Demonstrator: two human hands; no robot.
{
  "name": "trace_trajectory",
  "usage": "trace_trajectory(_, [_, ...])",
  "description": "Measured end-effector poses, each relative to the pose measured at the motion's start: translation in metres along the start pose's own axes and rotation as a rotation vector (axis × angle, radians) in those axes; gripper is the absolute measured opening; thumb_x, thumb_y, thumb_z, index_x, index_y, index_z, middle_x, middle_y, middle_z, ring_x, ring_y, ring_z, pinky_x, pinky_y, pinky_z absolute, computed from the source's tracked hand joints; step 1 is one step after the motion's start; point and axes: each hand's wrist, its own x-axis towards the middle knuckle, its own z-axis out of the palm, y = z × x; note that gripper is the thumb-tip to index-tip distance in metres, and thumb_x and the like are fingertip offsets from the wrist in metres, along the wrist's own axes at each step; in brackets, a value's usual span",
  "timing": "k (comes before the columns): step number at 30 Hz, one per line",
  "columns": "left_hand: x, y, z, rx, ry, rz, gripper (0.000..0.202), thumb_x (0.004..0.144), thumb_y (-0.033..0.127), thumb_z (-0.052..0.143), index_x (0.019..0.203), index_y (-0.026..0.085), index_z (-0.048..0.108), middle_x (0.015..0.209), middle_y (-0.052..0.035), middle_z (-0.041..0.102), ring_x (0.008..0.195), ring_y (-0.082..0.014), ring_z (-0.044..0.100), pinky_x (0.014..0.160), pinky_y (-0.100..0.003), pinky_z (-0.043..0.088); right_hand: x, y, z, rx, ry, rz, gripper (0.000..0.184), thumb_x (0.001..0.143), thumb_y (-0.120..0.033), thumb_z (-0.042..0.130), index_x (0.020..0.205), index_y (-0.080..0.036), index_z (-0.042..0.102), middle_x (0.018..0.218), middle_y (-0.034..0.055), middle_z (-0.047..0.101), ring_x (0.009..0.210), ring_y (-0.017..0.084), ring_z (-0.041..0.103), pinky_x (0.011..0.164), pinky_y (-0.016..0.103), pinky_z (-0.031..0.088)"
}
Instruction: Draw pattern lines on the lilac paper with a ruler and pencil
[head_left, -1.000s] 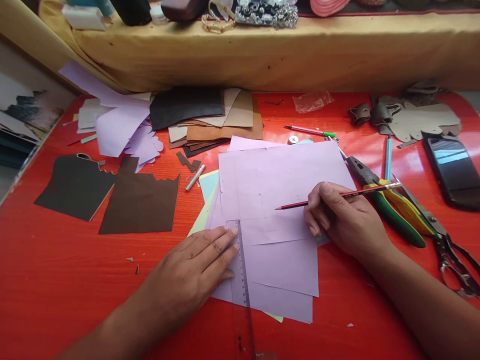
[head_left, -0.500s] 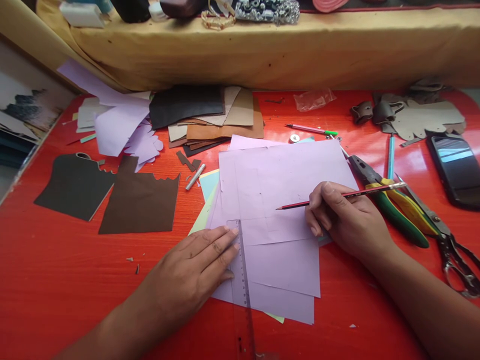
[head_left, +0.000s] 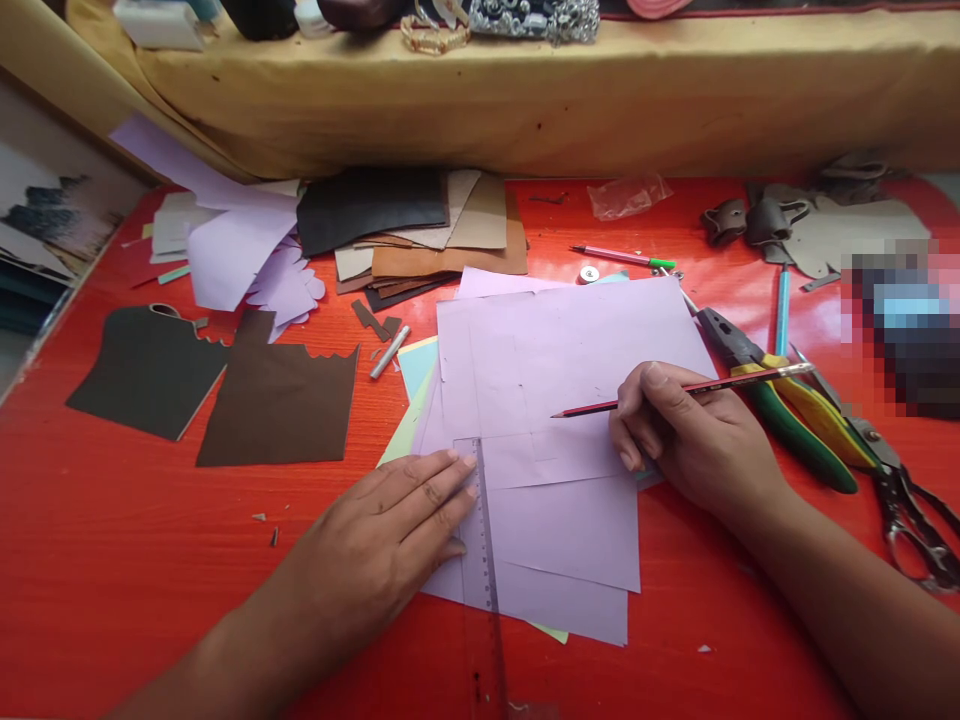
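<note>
Lilac paper sheets (head_left: 562, 370) lie stacked in the middle of the red table (head_left: 112, 570). My left hand (head_left: 390, 540) lies flat, fingers stretched, on the left edge of the sheets and against a clear ruler (head_left: 484, 560) that runs toward me. My right hand (head_left: 690, 440) rests on the right side of the paper and grips a red pencil (head_left: 675, 392). The pencil's tip points left and hovers just over the top sheet.
Dark brown leather pieces (head_left: 277, 400) lie at left, and a pile of leather scraps (head_left: 427, 230) at the back. Green-and-yellow pliers (head_left: 780, 400) and scissors (head_left: 892, 480) lie right of my right hand. A pink pen (head_left: 619, 258) and a yellow-draped shelf (head_left: 525, 90) are behind.
</note>
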Motion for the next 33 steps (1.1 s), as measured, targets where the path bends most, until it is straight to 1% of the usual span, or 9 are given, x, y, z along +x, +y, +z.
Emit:
trace_trajectory(4, [0.0009, 0.0003, -0.0003, -0.014, -0.004, -0.001, 0.029, 0.118, 0.020, 0.052, 0.138, 0.012, 0.072, 0.153, -0.0092, 0.071, 0.141, -0.0269, 0.067, 0.122, -0.044, 0.050, 0.0001, 0.0001, 0.0001, -0.008, -0.002, 0.002, 0.048, 0.102, -0.060, 0.077, 0.076, -0.020, 0.076, 0.051, -0.0035, 0.047, 0.045, 0.017, 0.057, 0.047, 0.030, 0.043])
trace_trajectory(8, [0.0020, 0.0004, -0.0009, -0.020, 0.004, -0.007, 0.029, 0.118, 0.021, 0.052, 0.134, 0.011, 0.074, 0.147, -0.0116, 0.074, 0.138, -0.0261, 0.069, 0.121, -0.040, 0.053, -0.0001, 0.0008, -0.0002, -0.005, -0.008, -0.004, 0.047, 0.103, -0.059, 0.076, 0.077, -0.020, 0.076, 0.051, -0.0035, 0.047, 0.045, 0.017, 0.057, 0.047, 0.030, 0.043])
trace_trajectory(11, [0.0014, 0.0005, -0.0008, -0.018, 0.013, -0.017, 0.028, 0.117, 0.021, 0.053, 0.133, 0.012, 0.074, 0.144, -0.0122, 0.075, 0.137, -0.0264, 0.070, 0.121, -0.041, 0.055, -0.0004, 0.0008, -0.0004, -0.010, -0.004, 0.001, 0.048, 0.103, -0.060, 0.075, 0.076, -0.020, 0.076, 0.051, -0.0034, 0.047, 0.046, 0.017, 0.056, 0.047, 0.031, 0.042])
trace_trajectory(26, [-0.0001, 0.0013, -0.0008, -0.045, 0.007, -0.026, 0.028, 0.115, 0.018, 0.055, 0.136, 0.012, 0.073, 0.145, -0.0132, 0.074, 0.139, -0.0264, 0.068, 0.122, -0.041, 0.054, -0.0003, 0.0008, -0.0005, -0.016, 0.007, 0.013, 0.048, 0.101, -0.061, 0.077, 0.076, -0.021, 0.076, 0.050, -0.0035, 0.047, 0.045, 0.017, 0.055, 0.047, 0.031, 0.043])
trace_trajectory(33, [0.0013, 0.0007, -0.0018, -0.045, 0.008, -0.028, 0.029, 0.116, 0.020, 0.054, 0.135, 0.012, 0.074, 0.145, -0.0126, 0.075, 0.138, -0.0262, 0.069, 0.122, -0.041, 0.055, -0.0007, -0.0004, 0.0000, -0.051, 0.005, 0.004, 0.049, 0.101, -0.063, 0.076, 0.076, -0.021, 0.075, 0.051, -0.0031, 0.048, 0.045, 0.018, 0.056, 0.047, 0.032, 0.043])
